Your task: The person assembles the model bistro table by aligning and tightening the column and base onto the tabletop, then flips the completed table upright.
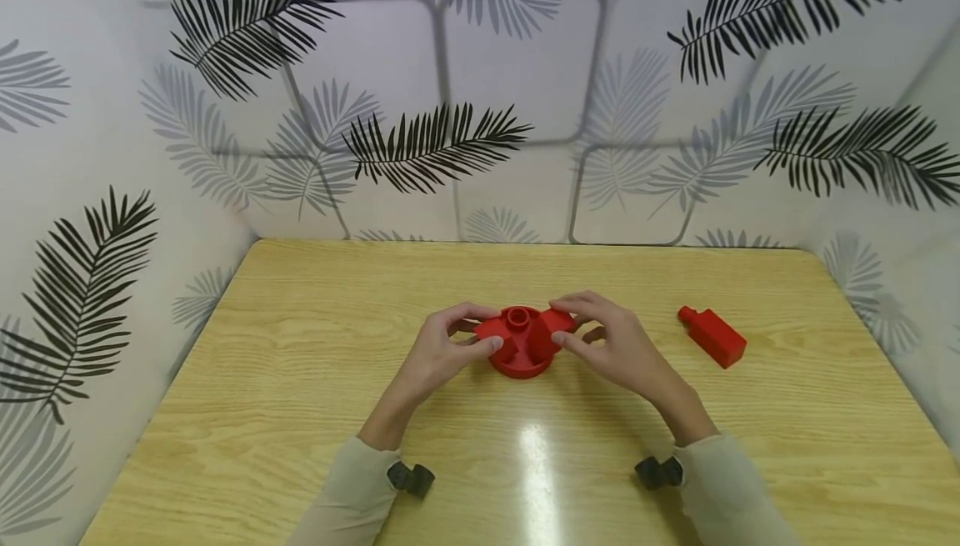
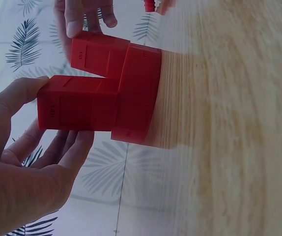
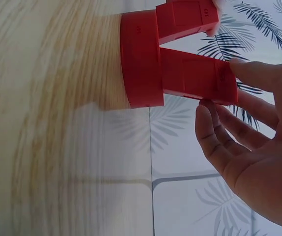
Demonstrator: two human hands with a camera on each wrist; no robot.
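A red round base (image 1: 525, 360) with a short centre tube (image 1: 517, 317) stands mid-table. Two red wedge pieces stick up out of it. My left hand (image 1: 489, 329) pinches the left wedge (image 2: 77, 103) between thumb and fingers, close to the base (image 2: 138, 93). My right hand (image 1: 564, 323) pinches the right wedge (image 3: 197, 78) the same way, thumb on its outer end and fingers under it, above the base's ring (image 3: 141, 59). In the left wrist view the right hand's fingers (image 2: 82, 17) show on the second wedge (image 2: 99, 54).
A red rectangular block with a small peg (image 1: 712, 335) lies on the wooden table (image 1: 300, 379) to the right of my right hand. Walls with a palm-leaf pattern close the table on the left, back and right.
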